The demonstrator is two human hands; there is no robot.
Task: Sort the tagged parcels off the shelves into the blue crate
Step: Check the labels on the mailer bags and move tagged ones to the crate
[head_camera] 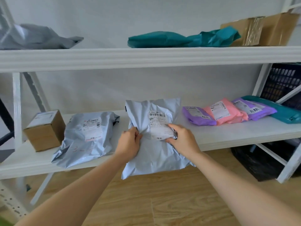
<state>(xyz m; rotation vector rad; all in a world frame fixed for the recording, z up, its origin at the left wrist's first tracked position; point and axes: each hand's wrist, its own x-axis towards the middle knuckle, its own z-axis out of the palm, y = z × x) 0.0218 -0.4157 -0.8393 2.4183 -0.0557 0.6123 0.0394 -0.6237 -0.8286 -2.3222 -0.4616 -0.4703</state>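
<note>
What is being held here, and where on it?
The grey mailer parcel: left hand grips its left-middle, right hand pinches beside the label.

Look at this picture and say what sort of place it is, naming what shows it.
Probably a parcel storage or sorting room: white shelving holds labelled mailers, like the pink parcel, and a cardboard box; the left hand and right hand hold a labelled grey parcel.

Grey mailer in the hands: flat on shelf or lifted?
Lifted: pale grey plastic mailer bag upright, gripped by left hand and right hand, bottom hanging below the white shelf.
</note>
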